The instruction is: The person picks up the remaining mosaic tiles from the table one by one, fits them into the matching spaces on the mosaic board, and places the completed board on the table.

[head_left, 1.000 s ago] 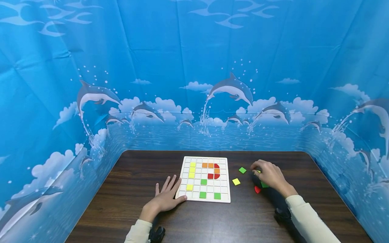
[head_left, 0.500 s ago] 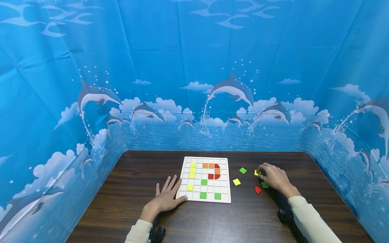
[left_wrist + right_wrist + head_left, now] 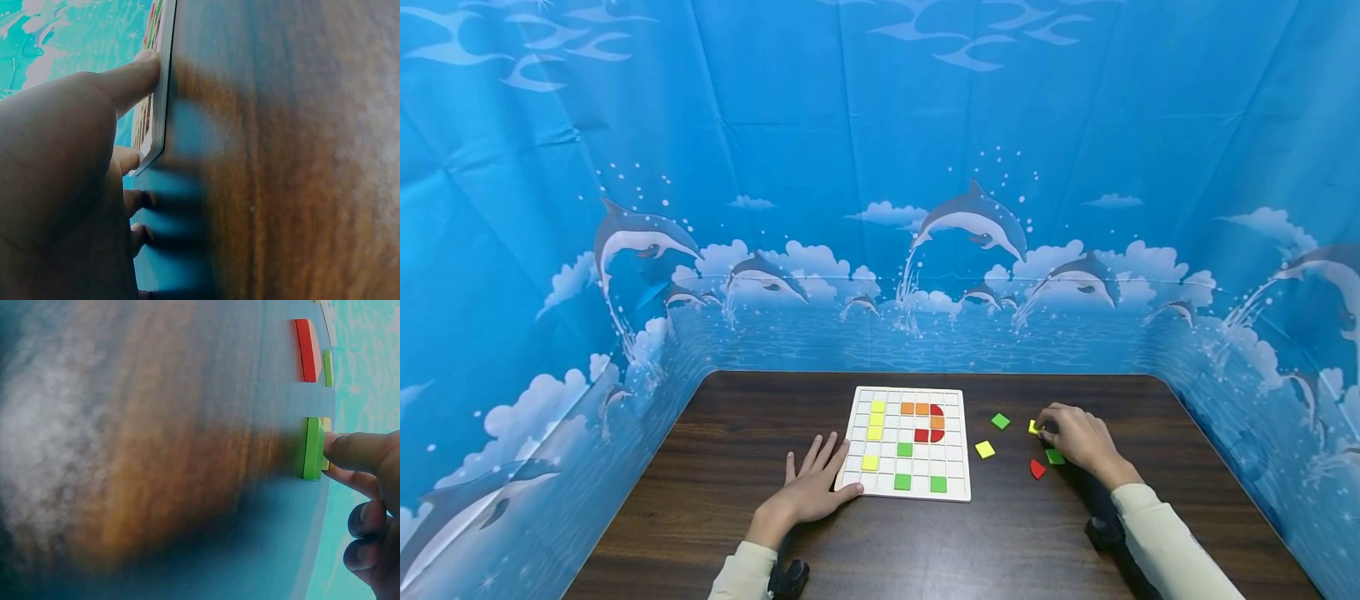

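Observation:
My left hand (image 3: 808,492) lies with spread, straight fingers at the near left corner of a white gridded board (image 3: 955,467), its thumb on the board's edge in the left wrist view. Yellow, green, orange and red pieces sit in the board's cells. To the right of the board, my right hand (image 3: 1081,437) pinches a yellow square tile (image 3: 1033,427) between thumb and forefinger, low at the table. A green tile (image 3: 312,449) partly hides that yellow tile in the right wrist view. The other right fingers are curled in.
Between board and right hand lie a loose green tile (image 3: 1000,422) and another yellow tile (image 3: 985,450). A red rounded piece (image 3: 1037,469) is just below the right hand. A blue dolphin-print curtain (image 3: 865,167) surrounds the dark wooden table (image 3: 910,550).
My right hand has shifted slightly right and toward me, baring more of the yellow tile and the red piece, then almost stopped. My left hand stays on the board's corner.

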A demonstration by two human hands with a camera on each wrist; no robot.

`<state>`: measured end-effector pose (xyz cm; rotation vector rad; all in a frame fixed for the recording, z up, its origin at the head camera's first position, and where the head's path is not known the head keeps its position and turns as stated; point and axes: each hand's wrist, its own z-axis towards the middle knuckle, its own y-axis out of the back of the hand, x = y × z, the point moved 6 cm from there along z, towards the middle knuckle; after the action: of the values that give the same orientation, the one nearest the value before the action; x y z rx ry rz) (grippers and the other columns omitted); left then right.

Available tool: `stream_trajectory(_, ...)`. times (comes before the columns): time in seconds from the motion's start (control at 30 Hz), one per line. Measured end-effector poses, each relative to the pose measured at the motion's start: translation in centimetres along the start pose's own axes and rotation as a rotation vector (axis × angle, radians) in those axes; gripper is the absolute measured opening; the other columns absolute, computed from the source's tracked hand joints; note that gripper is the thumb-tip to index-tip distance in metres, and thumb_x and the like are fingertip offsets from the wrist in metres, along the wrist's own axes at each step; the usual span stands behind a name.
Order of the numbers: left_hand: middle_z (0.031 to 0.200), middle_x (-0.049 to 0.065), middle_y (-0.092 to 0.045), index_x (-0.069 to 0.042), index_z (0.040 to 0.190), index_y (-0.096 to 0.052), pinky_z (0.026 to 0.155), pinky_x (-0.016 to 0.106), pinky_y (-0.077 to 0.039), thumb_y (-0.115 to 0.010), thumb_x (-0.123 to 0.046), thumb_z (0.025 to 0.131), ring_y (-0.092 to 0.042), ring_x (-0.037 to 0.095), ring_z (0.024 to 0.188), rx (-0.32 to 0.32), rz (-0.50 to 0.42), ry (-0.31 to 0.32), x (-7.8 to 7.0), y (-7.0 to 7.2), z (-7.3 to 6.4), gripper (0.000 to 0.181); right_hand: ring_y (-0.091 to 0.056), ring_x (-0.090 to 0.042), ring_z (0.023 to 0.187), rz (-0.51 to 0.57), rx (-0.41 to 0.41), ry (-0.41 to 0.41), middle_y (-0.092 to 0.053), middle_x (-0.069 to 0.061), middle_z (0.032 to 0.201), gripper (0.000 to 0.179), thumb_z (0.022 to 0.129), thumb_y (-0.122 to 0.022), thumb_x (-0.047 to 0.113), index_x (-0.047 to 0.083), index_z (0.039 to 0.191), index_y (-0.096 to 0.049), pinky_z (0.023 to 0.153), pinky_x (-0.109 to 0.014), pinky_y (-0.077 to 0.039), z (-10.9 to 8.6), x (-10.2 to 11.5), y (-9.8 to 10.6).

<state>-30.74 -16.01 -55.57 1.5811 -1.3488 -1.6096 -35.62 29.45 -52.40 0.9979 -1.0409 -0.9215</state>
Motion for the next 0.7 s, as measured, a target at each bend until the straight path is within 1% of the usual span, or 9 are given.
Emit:
stream_trajectory(0.17,0.181,0.011,-0.010,-0.022,0.172,-0.023,0.122,0.079,0.009,-0.053,-0.076,0.099,-0.001,0.039,0.168,-0.025,-0.013,-0.031,0.4,-0.4,0.3,0.096,-0.053,-0.013,0.065,0.003,0.004,-0.004,-0.077,-0.012,0.117,0.010,0.092,-0.084,0.015,0.017,0.102,-0.082,0.052,-0.031,-0.042,0.0,0.0,0.0)
stream_trajectory(0.27,0.181,0.013,-0.010,-0.023,0.173,-0.022,0.121,0.081,0.011,-0.050,-0.079,0.099,0.000,0.042,0.167,-0.032,-0.034,-0.054,0.2,-0.3,0.1,0.096,-0.052,-0.013,0.063,0.012,0.011,-0.010,-0.076,-0.013,0.119,0.011,0.092,-0.084,0.015,0.016,0.103,-0.082,0.051,-0.031,-0.040,0.0,0.1,-0.1)
stream_trajectory(0.37,0.181,0.014,-0.010,-0.023,0.173,-0.023,0.120,0.082,0.012,-0.050,-0.079,0.099,0.000,0.042,0.167,-0.029,-0.055,-0.058,-0.1,0.2,-0.2,0.096,-0.052,-0.013,0.063,0.020,0.011,-0.009,-0.076,-0.015,0.120,0.011,0.092,-0.083,0.014,0.015,0.103,-0.082,0.051,-0.031,-0.041,0.0,0.1,-0.1)
stream_trajectory(0.43,0.181,0.014,-0.009,-0.023,0.173,-0.022,0.119,0.083,0.012,-0.050,-0.077,0.099,0.002,0.042,0.167,-0.030,-0.047,-0.064,0.0,0.0,-0.1,0.095,-0.054,-0.013,0.064,0.022,0.008,-0.006,-0.076,-0.015,0.120,0.011,0.092,-0.084,0.015,0.015,0.103,-0.082,0.052,-0.031,-0.041,0.0,0.1,-0.1)
stream_trajectory(0.6,0.181,0.013,-0.010,-0.020,0.172,-0.024,0.122,0.081,0.010,-0.056,-0.069,0.101,-0.001,0.040,0.168,-0.001,-0.020,-0.031,-0.4,0.2,-0.2,0.092,-0.054,-0.012,0.065,0.021,0.009,-0.004,-0.076,-0.014,0.117,0.011,0.091,-0.084,0.014,0.014,0.102,-0.082,0.052,-0.030,-0.042,-0.1,0.2,-0.1)
stream_trajectory(0.67,0.181,0.013,-0.012,-0.018,0.172,-0.026,0.123,0.079,0.009,-0.058,-0.066,0.101,-0.003,0.040,0.168,0.010,-0.019,-0.011,-0.6,0.6,-0.4,0.091,-0.054,-0.012,0.065,0.022,0.011,-0.006,-0.076,-0.015,0.117,0.011,0.091,-0.084,0.014,0.013,0.103,-0.082,0.052,-0.030,-0.042,-0.1,0.2,0.0)
stream_trajectory(0.7,0.180,0.014,-0.013,-0.018,0.172,-0.026,0.123,0.080,0.009,-0.058,-0.067,0.101,-0.003,0.040,0.168,0.008,-0.021,-0.016,-0.6,0.6,-0.4,0.092,-0.054,-0.013,0.065,0.023,0.013,-0.008,-0.076,-0.014,0.117,0.011,0.091,-0.084,0.014,0.013,0.103,-0.082,0.052,-0.030,-0.042,-0.1,0.2,0.0)
